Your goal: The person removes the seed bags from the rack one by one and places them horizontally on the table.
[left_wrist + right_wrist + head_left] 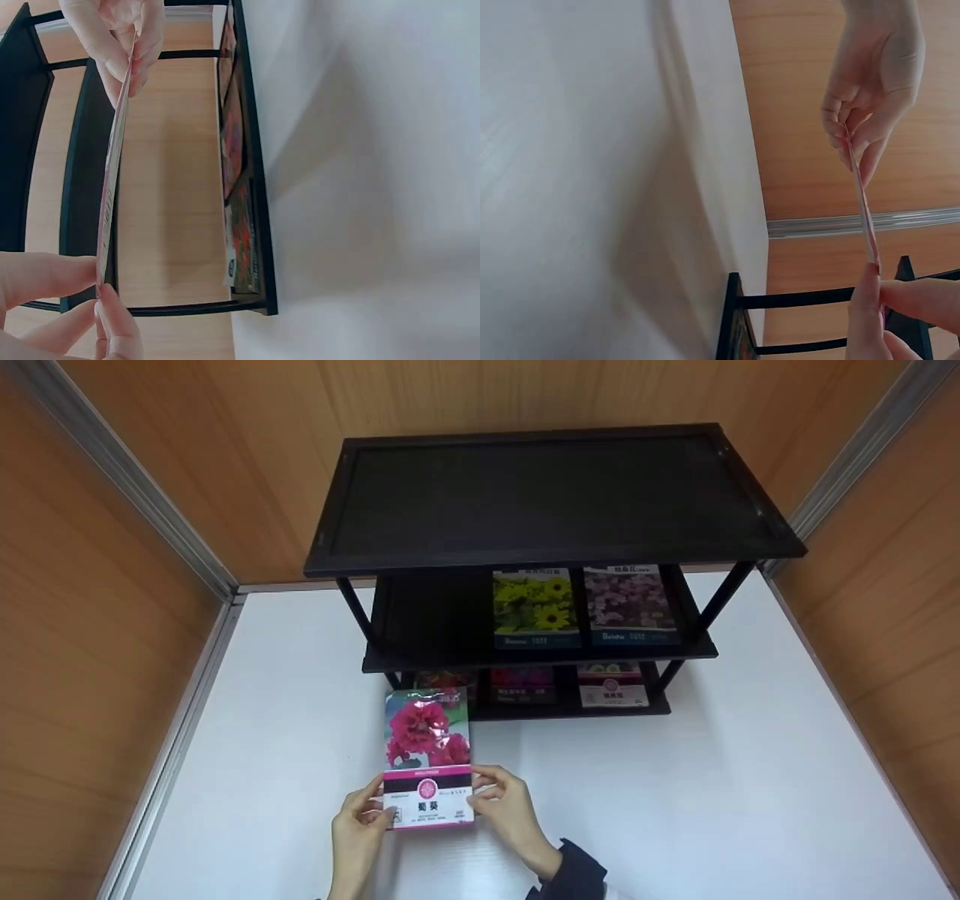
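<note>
A seed packet [427, 735] with pink ruffled flowers and a white lower label is held up in front of the shelf's left side. My left hand [360, 829] pinches its lower left edge between thumb and fingers. On the opposite edge, my right hand [510, 814] pinches it the same way. Both wrist views show the packet edge-on as a thin strip, with a hand at each end, above the white table. Behind it in the head view, a packet with red flowers [448, 681] on the bottom shelf is partly hidden.
A black three-tier rack [555, 495] stands against the wooden back wall. On its middle tier lie a yellow-flower packet [534, 604] and a pale pink-flower packet [630, 600]. The bottom tier also bears a dark red packet [523, 685] and a white-labelled packet [613, 690].
</note>
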The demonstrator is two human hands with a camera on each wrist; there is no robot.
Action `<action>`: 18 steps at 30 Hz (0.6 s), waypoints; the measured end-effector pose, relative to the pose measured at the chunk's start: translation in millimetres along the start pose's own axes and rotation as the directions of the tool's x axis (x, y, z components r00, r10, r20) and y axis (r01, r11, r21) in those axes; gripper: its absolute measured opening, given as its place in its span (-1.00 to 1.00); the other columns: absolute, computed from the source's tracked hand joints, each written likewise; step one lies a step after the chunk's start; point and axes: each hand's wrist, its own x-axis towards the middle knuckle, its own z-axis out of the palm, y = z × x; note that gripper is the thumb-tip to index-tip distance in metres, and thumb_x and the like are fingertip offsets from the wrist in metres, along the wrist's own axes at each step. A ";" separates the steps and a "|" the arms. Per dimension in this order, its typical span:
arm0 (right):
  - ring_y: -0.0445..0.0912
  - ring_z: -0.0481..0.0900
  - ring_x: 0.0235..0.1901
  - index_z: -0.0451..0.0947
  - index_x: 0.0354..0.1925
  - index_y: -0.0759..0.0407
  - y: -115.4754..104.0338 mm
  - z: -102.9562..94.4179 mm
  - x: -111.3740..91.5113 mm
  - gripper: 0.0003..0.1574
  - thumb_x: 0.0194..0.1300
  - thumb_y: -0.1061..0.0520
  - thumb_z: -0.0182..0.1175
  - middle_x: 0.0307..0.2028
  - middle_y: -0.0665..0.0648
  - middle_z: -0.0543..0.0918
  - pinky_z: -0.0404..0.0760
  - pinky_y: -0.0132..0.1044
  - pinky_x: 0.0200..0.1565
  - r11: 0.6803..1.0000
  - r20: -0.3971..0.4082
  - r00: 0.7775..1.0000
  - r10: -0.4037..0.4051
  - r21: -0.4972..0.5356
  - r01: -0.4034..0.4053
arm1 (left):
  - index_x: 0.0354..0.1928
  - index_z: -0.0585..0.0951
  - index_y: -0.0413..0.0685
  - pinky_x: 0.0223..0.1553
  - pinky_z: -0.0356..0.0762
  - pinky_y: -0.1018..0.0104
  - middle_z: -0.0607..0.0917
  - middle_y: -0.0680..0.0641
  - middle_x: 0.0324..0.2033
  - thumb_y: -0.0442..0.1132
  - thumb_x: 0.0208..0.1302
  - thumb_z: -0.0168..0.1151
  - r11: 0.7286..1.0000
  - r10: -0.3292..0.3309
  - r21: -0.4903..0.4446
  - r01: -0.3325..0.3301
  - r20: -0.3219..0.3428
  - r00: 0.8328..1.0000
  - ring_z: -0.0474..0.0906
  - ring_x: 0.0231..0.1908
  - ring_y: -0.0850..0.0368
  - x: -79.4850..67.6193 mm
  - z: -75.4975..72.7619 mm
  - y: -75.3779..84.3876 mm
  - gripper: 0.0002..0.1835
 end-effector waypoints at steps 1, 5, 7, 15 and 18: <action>0.02 0.56 -0.43 0.38 -0.03 0.51 1.1 1.0 0.4 -0.46 -0.10 0.51 0.13 -0.33 0.23 0.51 0.58 -0.32 -0.41 1.000 0.000 1.000 0.002 0.000 -0.002 | 0.02 0.46 -0.38 -0.42 0.41 0.53 0.50 -0.20 -0.25 -0.56 -0.09 0.16 1.000 -0.002 0.005 0.002 -0.002 1.000 0.39 -0.35 0.13 0.8 0.4 -2.0 -0.50; -0.01 0.56 -0.44 0.38 -0.04 0.52 5.5 4.3 2.2 -0.47 -0.10 0.51 0.13 -0.34 0.22 0.51 0.57 -0.34 -0.42 1.000 0.003 1.000 0.003 -0.011 -0.003 | 0.03 0.49 -0.25 -0.41 0.42 0.53 0.50 -0.11 -0.27 -0.54 -0.10 0.15 1.000 0.029 -0.009 -0.029 -0.033 0.999 0.39 -0.35 0.16 9.6 7.6 -29.5 -0.49; 0.00 0.56 -0.45 0.38 -0.05 0.55 0.8 5.8 0.7 -0.48 -0.10 0.52 0.11 -0.35 0.22 0.50 0.57 -0.35 -0.43 1.000 0.005 1.000 0.000 -0.014 0.000 | 0.04 0.50 -0.17 -0.42 0.44 0.52 0.50 -0.06 -0.28 -0.52 -0.09 0.18 0.999 0.041 0.016 -0.040 -0.045 0.998 0.40 -0.35 0.21 17.4 12.9 -51.0 -0.48; 0.03 0.57 -0.45 0.41 -0.07 0.52 19.2 13.3 8.1 -0.49 -0.12 0.51 0.14 -0.38 0.18 0.52 0.58 -0.25 -0.44 0.999 0.001 1.000 0.016 -0.038 -0.016 | 0.05 0.48 -0.21 -0.53 0.45 0.36 0.49 -0.11 -0.28 -0.50 -0.08 0.20 0.996 0.050 0.080 -0.047 -0.038 0.998 0.40 -0.39 0.18 32.3 17.6 -92.8 -0.48; 0.06 0.57 -0.46 0.40 -0.09 0.54 13.4 15.8 6.8 -0.50 -0.13 0.52 0.13 -0.40 0.21 0.51 0.58 -0.22 -0.45 0.999 -0.003 1.000 0.017 -0.046 -0.018 | 0.02 0.48 -0.26 -0.57 0.43 0.28 0.48 -0.14 -0.30 -0.53 -0.10 0.17 0.998 0.036 0.052 -0.034 -0.041 0.999 0.39 -0.41 0.20 22.8 11.3 -67.2 -0.50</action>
